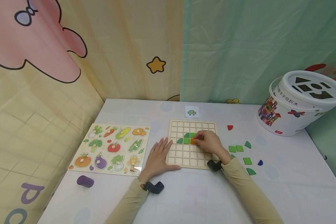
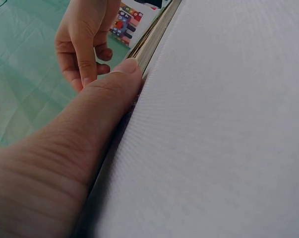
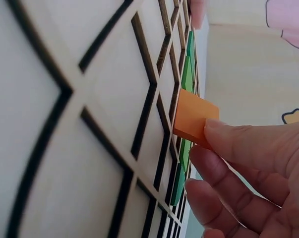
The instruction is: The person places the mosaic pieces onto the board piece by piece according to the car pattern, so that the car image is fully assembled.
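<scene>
My right hand [image 1: 210, 142] pinches an orange square tile [image 3: 195, 116] between thumb and fingers, tilted over a cell of the wooden grid board [image 1: 182, 158]. Beside that cell lie a light green square tile [image 1: 186, 141] and dark green quarter-round tiles [image 1: 180, 141]; another green square tile [image 1: 193, 135] sits in the row above. Spread along the board's left side, my left hand [image 1: 156, 158] has its fingertips at the edge. Its thumb [image 2: 109, 91] lies straight against the board's front edge in the left wrist view.
Right of the board lie several loose green tiles [image 1: 247, 161], a red piece [image 1: 230, 127] and a blue piece [image 1: 260, 162]. A small pattern card [image 1: 191, 115] is behind it. Left are a vegetable puzzle board [image 1: 103, 161] and a purple cylinder [image 1: 85, 181]. A white bucket [image 1: 291, 116] stands back right.
</scene>
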### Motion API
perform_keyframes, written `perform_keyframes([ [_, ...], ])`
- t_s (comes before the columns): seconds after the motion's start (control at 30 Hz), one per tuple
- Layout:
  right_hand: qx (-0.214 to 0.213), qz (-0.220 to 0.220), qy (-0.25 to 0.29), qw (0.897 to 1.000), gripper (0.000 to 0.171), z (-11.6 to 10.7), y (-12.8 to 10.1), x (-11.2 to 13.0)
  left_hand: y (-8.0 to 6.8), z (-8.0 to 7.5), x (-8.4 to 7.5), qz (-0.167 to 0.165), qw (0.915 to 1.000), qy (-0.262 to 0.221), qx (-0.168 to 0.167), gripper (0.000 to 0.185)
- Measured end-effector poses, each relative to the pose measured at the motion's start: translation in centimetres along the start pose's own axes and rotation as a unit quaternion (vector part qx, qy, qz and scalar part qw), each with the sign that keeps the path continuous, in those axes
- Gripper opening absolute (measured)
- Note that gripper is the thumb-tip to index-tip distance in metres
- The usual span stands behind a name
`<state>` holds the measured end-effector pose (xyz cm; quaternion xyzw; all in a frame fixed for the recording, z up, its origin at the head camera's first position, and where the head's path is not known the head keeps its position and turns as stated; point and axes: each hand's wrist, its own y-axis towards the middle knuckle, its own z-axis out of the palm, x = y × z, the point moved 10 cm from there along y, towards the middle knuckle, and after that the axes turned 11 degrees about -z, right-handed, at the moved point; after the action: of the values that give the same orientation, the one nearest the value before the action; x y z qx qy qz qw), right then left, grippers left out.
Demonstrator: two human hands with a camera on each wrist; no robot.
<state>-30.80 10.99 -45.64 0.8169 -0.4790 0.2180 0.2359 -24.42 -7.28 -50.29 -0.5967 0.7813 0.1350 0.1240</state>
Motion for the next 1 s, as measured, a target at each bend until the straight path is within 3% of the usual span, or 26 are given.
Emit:
perform_keyframes([
  [0.33,0.006,0.015,-0.001,1.000,0.005,-0.19,0.31,-0.29,-0.02,-0.21,-0.13,0.008,0.9999,-0.003,-0.008,0.113],
  [0.6,0.019,0.034,-0.015,0.999,0.006,0.11,0.47,-0.52,0.01,0.07,-0.03,-0.001,1.0000,0.005,0.005,0.113],
  [1.0,0.021,0.028,-0.036,0.999,0.008,0.18,0.47,-0.50,0.01,0.15,0.03,-0.002,1.0000,0.001,0.005,0.113],
])
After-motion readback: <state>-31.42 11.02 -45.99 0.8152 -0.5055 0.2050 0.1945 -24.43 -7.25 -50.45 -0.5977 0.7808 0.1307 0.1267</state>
